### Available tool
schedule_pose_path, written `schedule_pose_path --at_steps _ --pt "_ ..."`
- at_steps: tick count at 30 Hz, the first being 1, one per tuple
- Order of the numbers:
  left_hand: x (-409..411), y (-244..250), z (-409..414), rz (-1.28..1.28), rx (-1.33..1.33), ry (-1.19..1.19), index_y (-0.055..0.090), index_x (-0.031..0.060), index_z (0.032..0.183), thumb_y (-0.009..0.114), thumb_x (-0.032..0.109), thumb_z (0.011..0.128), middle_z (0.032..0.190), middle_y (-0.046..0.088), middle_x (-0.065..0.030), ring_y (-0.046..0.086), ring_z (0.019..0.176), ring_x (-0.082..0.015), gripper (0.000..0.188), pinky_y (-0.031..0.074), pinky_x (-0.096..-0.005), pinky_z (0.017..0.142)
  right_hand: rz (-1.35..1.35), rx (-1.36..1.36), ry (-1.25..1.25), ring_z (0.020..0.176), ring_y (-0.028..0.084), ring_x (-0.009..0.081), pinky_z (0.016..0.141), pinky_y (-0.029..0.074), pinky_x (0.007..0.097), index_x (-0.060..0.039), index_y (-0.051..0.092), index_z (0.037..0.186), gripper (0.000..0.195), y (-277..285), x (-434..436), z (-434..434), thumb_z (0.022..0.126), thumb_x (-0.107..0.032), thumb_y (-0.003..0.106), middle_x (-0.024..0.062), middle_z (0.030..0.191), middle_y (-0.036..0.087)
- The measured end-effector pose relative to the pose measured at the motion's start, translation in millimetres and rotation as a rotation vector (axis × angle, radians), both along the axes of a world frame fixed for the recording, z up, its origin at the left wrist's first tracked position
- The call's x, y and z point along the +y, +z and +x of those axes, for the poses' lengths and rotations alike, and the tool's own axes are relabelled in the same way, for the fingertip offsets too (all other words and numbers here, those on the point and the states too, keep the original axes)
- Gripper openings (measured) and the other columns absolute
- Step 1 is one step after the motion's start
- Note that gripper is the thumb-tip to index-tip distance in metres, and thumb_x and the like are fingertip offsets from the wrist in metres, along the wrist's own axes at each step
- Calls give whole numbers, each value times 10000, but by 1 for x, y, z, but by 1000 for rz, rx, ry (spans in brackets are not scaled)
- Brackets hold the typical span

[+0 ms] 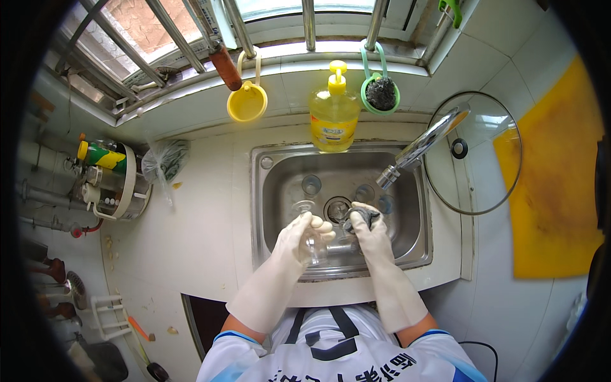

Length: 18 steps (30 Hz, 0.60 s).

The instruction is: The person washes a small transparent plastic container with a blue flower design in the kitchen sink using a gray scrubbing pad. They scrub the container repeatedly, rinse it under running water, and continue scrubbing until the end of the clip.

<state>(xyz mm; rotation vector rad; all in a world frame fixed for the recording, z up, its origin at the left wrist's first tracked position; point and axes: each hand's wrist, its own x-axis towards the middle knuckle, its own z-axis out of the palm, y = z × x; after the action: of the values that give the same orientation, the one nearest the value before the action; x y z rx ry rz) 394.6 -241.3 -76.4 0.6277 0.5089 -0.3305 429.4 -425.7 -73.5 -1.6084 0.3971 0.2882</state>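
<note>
Both of my hands wear long white rubber gloves over the stainless steel sink (274,200). My left hand (305,231) holds a clear stemmed glass (313,250), its round foot pointing away from me and its bowl towards me. A grey cloth (365,217) is bunched in the fingers of my right hand (370,227), a little right of the glass. Beyond my hands, small clear glasses stand in the basin, one at the back left (311,185) and another at the right (364,193). More glassware lies near the drain (338,210), partly hidden by my hands.
A chrome faucet (410,145) reaches over the basin from the right. Behind the sink stands a yellow dish soap pump bottle (335,114). A glass pot lid (472,153) leans at the right, beside a yellow board (553,191). A bottle rack (119,186) and plastic bag (167,162) occupy the left counter.
</note>
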Motion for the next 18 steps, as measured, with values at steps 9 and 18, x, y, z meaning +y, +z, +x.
schedule_pose_path --at_steps 9,18 --pt "-19 45 13 358 -33 -121 629 -43 1354 496 419 1096 1156 730 -136 685 964 -146 545 567 -291 864 -196 -52 402 929 736 327 837 574 417 -42 659 1241 411 12 31 -14 1019 -387 627 162 1048 746" --pt "9 -6 46 381 -193 501 545 60 801 491 318 1114 1191 730 -234 702 1135 -320 409 579 -404 965 917 463 90 922 734 257 748 609 358 -15 559 1365 466 9 25 -24 1063 -368 595 166 1120 729"
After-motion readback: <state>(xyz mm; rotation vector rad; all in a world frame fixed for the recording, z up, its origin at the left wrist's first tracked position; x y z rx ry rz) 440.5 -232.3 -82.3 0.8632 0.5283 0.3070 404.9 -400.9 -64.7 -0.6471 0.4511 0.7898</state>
